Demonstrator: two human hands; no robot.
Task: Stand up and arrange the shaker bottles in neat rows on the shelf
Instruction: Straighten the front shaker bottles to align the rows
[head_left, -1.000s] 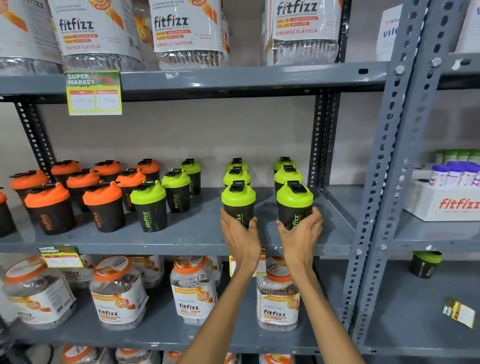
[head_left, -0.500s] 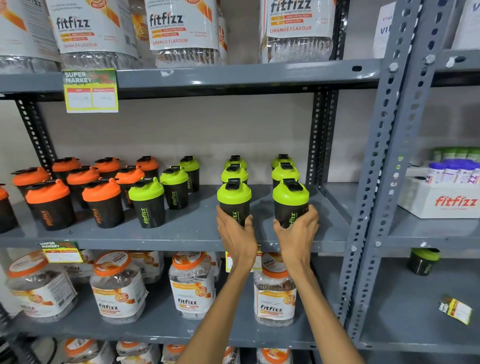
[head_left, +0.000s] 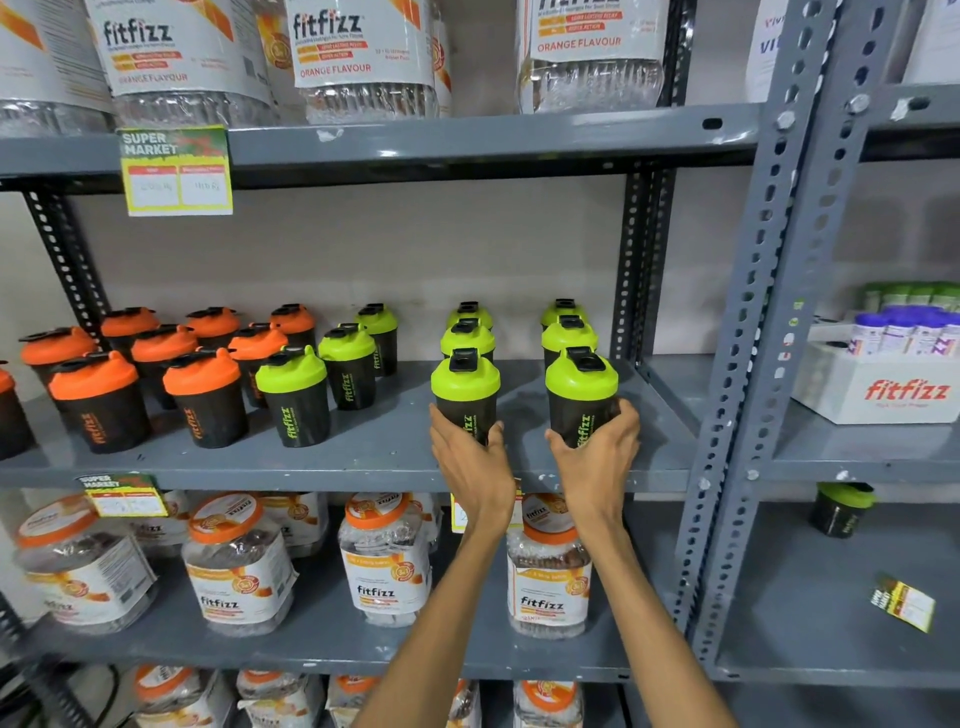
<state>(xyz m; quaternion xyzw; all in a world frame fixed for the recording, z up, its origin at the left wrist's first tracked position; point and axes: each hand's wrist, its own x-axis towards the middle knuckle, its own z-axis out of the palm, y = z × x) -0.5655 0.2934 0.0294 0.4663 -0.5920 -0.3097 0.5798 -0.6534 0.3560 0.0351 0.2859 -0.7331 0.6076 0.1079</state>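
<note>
Shaker bottles (head_left: 466, 395) and (head_left: 581, 397) stand upright on the shelf (head_left: 363, 457), fingers (head_left: 626, 415) of each hand clamped around one.

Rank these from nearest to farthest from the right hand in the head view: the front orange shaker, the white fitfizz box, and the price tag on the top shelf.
1. White fitfizz box, to the right of the right hand.
2. Front orange shaker, far left.
3. Price tag, upper left.

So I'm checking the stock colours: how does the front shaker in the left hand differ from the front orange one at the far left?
The black shaker bottle with the green lid has green lettering and is gripped by the left hand; the black shaker bottle with the orange lid has orange lettering and stands free, its spout turned sideways. Both are upright on the grey metal shelf.
</note>
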